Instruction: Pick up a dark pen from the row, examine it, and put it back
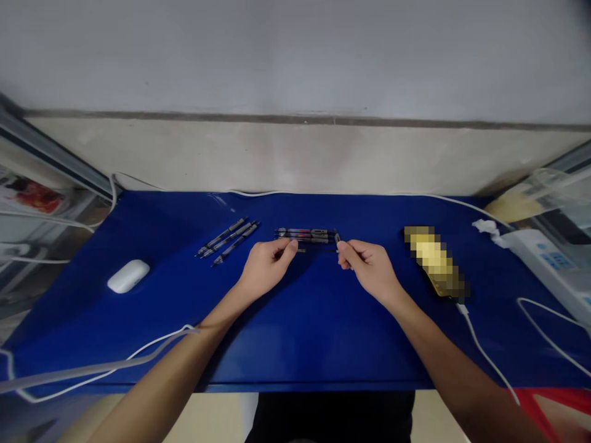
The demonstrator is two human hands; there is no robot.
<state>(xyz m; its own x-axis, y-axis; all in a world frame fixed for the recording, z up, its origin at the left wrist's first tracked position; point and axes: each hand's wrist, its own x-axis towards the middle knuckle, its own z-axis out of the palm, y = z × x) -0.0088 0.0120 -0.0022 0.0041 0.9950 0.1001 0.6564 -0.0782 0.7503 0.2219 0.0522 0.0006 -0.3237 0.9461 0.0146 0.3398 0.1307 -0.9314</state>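
Observation:
Over the middle of the blue table, my left hand [268, 264] is closed in a pinch on a slim pen part [301, 250] with a brass-coloured end; most of it is hidden by the fingers. My right hand [369, 267] pinches a short dark pen barrel piece [337, 236] that tilts upward. A thin dark rod [325, 250], which looks like a refill, reaches from the right fingers toward the left hand. Just beyond the hands, several dark clear-barrelled pens [305, 234] lie side by side. Further left, another group of similar pens [231, 237] lies at a slant.
A white earbud case [128, 276] sits at left. To the right lies a phone [431, 261] with a yellow blurred screen and a white cable [482, 351]. A white power strip [549, 264] and crumpled tissue [487, 229] are at far right. White cable crosses near my left forearm.

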